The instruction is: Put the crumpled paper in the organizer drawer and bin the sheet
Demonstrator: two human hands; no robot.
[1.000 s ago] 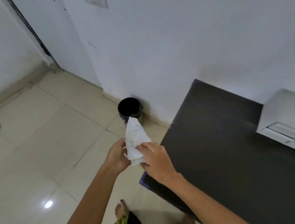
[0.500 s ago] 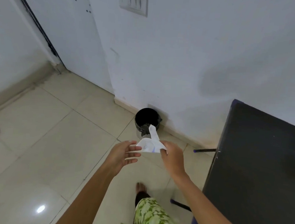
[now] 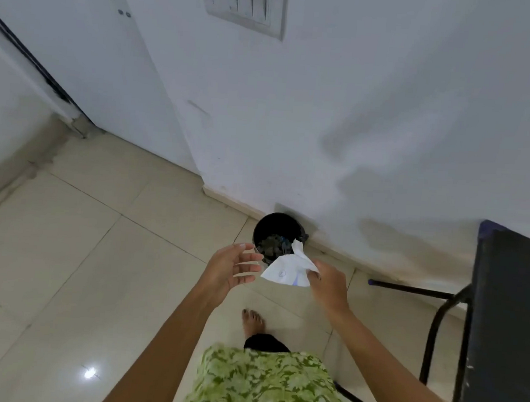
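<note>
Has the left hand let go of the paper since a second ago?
Yes. The left hand is now open, apart from the sheet, which the right hand holds near the bin.

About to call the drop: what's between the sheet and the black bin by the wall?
Nothing. In the head view the sheet, pinched in the right hand, overlaps the bin rim in the picture; only air separates them. The left hand is open beside it.

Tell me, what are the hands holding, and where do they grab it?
The right hand pinches the white paper sheet at its right edge. The left hand is open, holding nothing.
</note>
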